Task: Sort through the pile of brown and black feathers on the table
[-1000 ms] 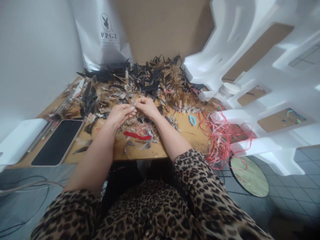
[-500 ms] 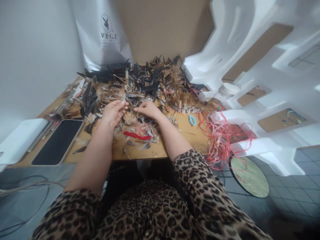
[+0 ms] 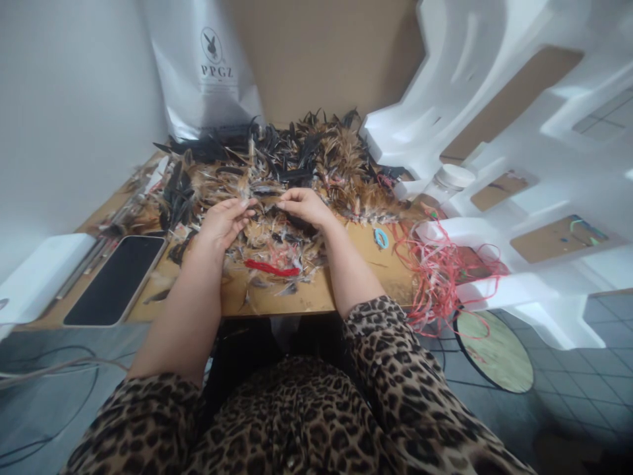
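A big heap of brown and black feathers (image 3: 277,158) covers the back of a wooden table (image 3: 356,264). My left hand (image 3: 225,221) rests at the heap's front edge, fingers curled and pinched on a small bunch of feathers. My right hand (image 3: 306,206) lies just right of it, fingers bent down into the feathers and pinching at them; what it holds is too small to make out. A red strip (image 3: 271,268) lies among loose feathers in front of both hands.
A dark phone (image 3: 116,280) and a white box (image 3: 34,277) lie at the left. A tangle of red string (image 3: 440,270), a blue ring (image 3: 380,237) and a white-lidded jar (image 3: 451,179) sit at the right, by white foam packing (image 3: 494,132). A silver bag (image 3: 208,66) stands behind.
My hands, joined together a second ago, have come slightly apart. The left drew back toward the left; the right reached forward into the heap.
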A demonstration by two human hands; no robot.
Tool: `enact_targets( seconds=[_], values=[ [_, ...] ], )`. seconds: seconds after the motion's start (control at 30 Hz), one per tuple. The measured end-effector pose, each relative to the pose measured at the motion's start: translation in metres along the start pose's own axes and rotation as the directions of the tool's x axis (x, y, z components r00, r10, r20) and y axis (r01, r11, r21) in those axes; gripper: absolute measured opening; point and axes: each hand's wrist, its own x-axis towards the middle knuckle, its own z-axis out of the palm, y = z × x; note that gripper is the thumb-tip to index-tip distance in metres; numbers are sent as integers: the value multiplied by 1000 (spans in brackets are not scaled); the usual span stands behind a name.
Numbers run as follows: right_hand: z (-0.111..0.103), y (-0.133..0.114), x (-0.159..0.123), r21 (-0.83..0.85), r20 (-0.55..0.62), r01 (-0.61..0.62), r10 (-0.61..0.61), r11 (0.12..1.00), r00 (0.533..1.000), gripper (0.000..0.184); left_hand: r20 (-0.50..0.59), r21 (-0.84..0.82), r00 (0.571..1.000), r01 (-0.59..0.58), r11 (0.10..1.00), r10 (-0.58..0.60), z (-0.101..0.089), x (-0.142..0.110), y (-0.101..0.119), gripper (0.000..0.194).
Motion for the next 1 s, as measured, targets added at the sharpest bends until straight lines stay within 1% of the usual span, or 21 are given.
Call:
enact_targets(
  seconds=[0.13,0.2,0.23,0.33,0.37,0.4,0.43,0.47,0.53,0.57,0.6,0.63,0.67,0.7,0.77,0.8,0.83,0.87,0.9,0.97,1.0],
  values=[
    [-6,2,-1,150,72,-58,47,987,996,33,47,5,998,-29,1000,29,-1,-1,1,13],
    [-10,3,-4,195,139,-73,46,978,989,33,55,-1,998,-39,999,39,-1,-1,2,11],
    [-13,2,-6,197,191,-83,45,977,981,32,47,-11,998,-47,999,48,-1,-1,3,10],
    [-22,-2,-12,104,364,-110,65,988,929,32,-2,-62,997,-75,995,75,-2,0,5,7],
    [-25,-3,-13,56,397,-107,77,993,914,34,-15,-79,997,-82,993,81,-2,1,5,6],
    [-26,-4,-13,8,403,-98,86,995,911,36,-23,-92,996,-87,992,85,-3,2,5,6],
    [-27,-5,-13,-37,376,-84,92,996,922,38,-27,-102,996,-92,991,89,-4,3,4,6],
    [-26,-4,-11,-81,307,-67,89,994,947,39,-28,-108,995,-94,990,92,-5,4,4,6],
    [-20,0,-5,-181,99,-30,48,983,994,38,-32,-109,995,-95,990,92,-6,5,3,5],
    [-15,3,-2,-239,-40,2,-12,971,999,34,-34,-105,996,-90,990,87,-6,6,2,5],
    [-9,7,1,-312,-114,47,-86,949,990,28,-36,-99,996,-82,992,79,-5,6,2,5],
    [-3,10,3,-399,-135,91,-157,912,978,23,-38,-90,997,-73,993,70,-5,6,1,5],
    [4,14,4,-496,-126,130,-219,859,968,21,-40,-80,997,-65,995,61,-4,6,1,5],
    [10,16,5,-589,-90,148,-246,794,965,21,-42,-69,998,-58,996,55,-3,5,1,6],
    [20,21,4,-721,-15,165,-252,673,968,27,-44,-48,998,-50,998,48,-1,4,0,7],
    [24,23,4,-757,7,165,-244,632,970,29,-46,-40,998,-49,998,47,-1,4,0,7],
    [28,24,5,-773,6,157,-240,614,971,28,-48,-35,998,-48,998,46,0,4,0,8],
    [30,26,6,-770,-15,143,-242,622,970,25,-49,-31,998,-48,998,46,0,4,-1,9],
    [31,28,9,-746,-59,124,-251,654,966,22,-49,-30,998,-47,998,46,0,4,-1,10],
    [29,33,16,-634,-200,89,-274,768,941,17,-48,-35,998,-50,998,48,-1,4,-2,12],
    [26,35,20,-549,-289,78,-277,832,916,18,-46,-39,998,-53,998,51,-1,4,-2,12]
  ],
)
